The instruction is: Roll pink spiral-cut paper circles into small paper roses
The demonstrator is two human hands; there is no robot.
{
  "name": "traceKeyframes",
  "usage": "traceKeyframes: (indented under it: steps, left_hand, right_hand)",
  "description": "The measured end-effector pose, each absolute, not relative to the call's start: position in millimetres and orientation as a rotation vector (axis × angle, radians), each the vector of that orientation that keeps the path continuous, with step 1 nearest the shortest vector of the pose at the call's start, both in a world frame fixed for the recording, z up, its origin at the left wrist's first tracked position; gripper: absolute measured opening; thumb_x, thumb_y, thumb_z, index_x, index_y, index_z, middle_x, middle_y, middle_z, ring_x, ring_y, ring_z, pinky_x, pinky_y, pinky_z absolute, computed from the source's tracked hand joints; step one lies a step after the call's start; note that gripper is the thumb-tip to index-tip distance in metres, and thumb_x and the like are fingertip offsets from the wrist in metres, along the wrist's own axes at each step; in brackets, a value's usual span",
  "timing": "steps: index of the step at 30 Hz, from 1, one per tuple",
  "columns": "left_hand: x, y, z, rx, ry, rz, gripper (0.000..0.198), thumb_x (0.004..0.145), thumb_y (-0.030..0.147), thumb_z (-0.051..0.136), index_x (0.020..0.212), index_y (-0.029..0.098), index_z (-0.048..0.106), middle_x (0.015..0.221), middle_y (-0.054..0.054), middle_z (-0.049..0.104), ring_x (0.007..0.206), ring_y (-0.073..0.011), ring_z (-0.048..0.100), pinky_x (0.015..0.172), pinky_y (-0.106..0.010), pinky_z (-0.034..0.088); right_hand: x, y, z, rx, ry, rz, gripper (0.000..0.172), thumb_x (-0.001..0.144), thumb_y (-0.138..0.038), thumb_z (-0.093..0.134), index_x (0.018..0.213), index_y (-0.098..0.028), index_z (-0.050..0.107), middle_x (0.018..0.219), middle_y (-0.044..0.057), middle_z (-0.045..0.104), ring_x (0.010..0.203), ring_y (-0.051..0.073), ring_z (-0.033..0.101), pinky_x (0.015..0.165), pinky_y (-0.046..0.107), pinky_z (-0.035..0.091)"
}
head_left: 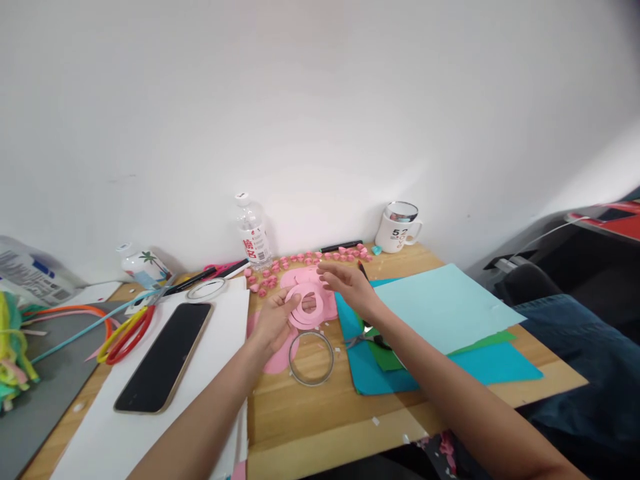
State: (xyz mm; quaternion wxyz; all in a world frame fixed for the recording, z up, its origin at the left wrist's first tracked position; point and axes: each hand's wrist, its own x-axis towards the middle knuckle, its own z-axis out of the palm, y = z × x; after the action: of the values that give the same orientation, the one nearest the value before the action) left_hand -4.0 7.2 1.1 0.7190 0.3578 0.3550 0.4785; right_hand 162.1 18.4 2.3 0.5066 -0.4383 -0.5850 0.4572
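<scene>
My left hand [274, 325] pinches a flat pink paper ring [305, 321] between thumb and fingers. The paper has curved cut lines; whether it is one spiral or stacked rings I cannot make out. To its right, my right hand [350, 287] hovers with fingers stretched out and nothing held. Under and around the hands lie pink paper pieces [280, 357]. Closest to me stands out a thin round hoop [331, 363] lying flat on the wooden table [300, 427]. Dark-handled scissors [358, 339] rest partly beneath my right forearm.
Small pink folded paper pieces [264, 283] line the back, near a water bottle [255, 233] and a white mug [395, 232]. Blue sheets [370, 373] and a pale blue sheet [450, 307] lie right. A phone [165, 357] and red-and-yellow-handled scissors [133, 333] lie left.
</scene>
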Motion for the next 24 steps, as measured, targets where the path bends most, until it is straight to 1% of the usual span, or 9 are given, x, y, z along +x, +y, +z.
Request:
traceKeyframes:
  steps: [3,4,6,9,12,15,17,19,24]
  left_hand:
    - [-3.7,6.0,2.4,0.845,0.791,1.049,0.034,0.061,0.016,0.07,0.093,0.01,0.062,0.074,-0.008,0.069,0.065,-0.0181,0.065,0.065,-0.031,0.051]
    - [-3.6,5.8,2.3,0.87,0.799,1.043,0.034,0.062,0.017,0.07,0.094,0.011,0.062,0.074,-0.008,0.069,0.065,-0.0177,0.065,0.064,-0.03,0.05]
    - [-3.8,5.6,1.3,0.95,0.831,1.05,0.033,0.063,0.02,0.069,0.094,0.012,0.063,0.074,-0.007,0.069,0.064,-0.0164,0.064,0.063,-0.027,0.049]
    - [-4.3,5.7,-1.7,1.117,0.913,1.064,0.031,0.063,0.025,0.069,0.091,0.012,0.066,0.072,-0.006,0.068,0.06,-0.0143,0.061,0.058,-0.024,0.048]
    - [-4.1,5.8,-3.1,1.176,1.018,1.074,0.028,0.062,0.03,0.069,0.085,0.012,0.068,0.068,-0.005,0.067,0.054,-0.0132,0.058,0.053,-0.023,0.046]
    - [-3.2,5.7,-1.0,1.09,1.049,1.111,0.028,0.061,0.031,0.07,0.081,0.012,0.069,0.068,-0.004,0.067,0.057,-0.013,0.058,0.055,-0.023,0.046]
    - [-2.6,5.1,1.5,1.011,1.011,1.088,0.029,0.062,0.032,0.069,0.082,0.011,0.069,0.069,-0.005,0.067,0.058,-0.013,0.058,0.057,-0.024,0.046]
    - [-1.9,4.3,3.7,0.946,0.999,1.088,0.029,0.061,0.033,0.07,0.08,0.011,0.068,0.066,-0.005,0.066,0.056,-0.0124,0.057,0.055,-0.023,0.045]
    - [0.2,2.7,4.2,0.917,1.033,1.099,0.025,0.06,0.03,0.07,0.077,0.011,0.068,0.062,-0.003,0.065,0.051,-0.0104,0.054,0.05,-0.021,0.043]
  right_hand:
    - [164.6,18.3,-5.3,-1.051,-1.398,1.23,0.041,0.07,-0.035,0.062,0.107,-0.018,0.055,0.092,0.007,0.064,0.079,0.017,0.061,0.065,0.03,0.049]
    - [163.9,17.9,-8.0,-1.04,-1.404,1.246,0.042,0.067,-0.034,0.065,0.104,-0.017,0.057,0.087,0.006,0.064,0.075,0.016,0.061,0.063,0.028,0.048]
    - [161.3,16.8,-12.5,-1.014,-1.4,1.257,0.036,0.064,-0.033,0.067,0.094,-0.015,0.06,0.079,0.005,0.064,0.069,0.015,0.06,0.062,0.028,0.047]
    - [156.5,13.6,-14.6,-0.984,-1.386,1.279,0.029,0.062,-0.033,0.069,0.083,-0.013,0.062,0.078,0.005,0.065,0.068,0.015,0.06,0.063,0.027,0.047]
    - [153.9,9.7,-12.2,-0.974,-1.357,1.332,0.028,0.063,-0.033,0.068,0.083,-0.014,0.063,0.074,0.003,0.064,0.064,0.013,0.058,0.059,0.025,0.046]
    - [155.0,8.3,-11.6,-0.998,-1.282,1.4,0.029,0.07,-0.041,0.061,0.08,-0.014,0.063,0.068,0.002,0.062,0.059,0.012,0.057,0.053,0.023,0.044]
    - [157.0,9.2,-14.1,-0.997,-1.198,1.456,0.032,0.07,-0.044,0.059,0.078,-0.014,0.064,0.069,0.002,0.063,0.061,0.013,0.058,0.053,0.023,0.044]
    - [158.7,10.5,-17.9,-0.962,-1.123,1.524,0.031,0.068,-0.043,0.062,0.08,-0.015,0.065,0.072,0.003,0.064,0.064,0.014,0.059,0.055,0.024,0.045]
    - [158.4,8.7,-21.0,-0.918,-1.172,1.52,0.027,0.064,-0.037,0.067,0.081,-0.015,0.067,0.069,0.002,0.064,0.058,0.011,0.054,0.053,0.022,0.043]
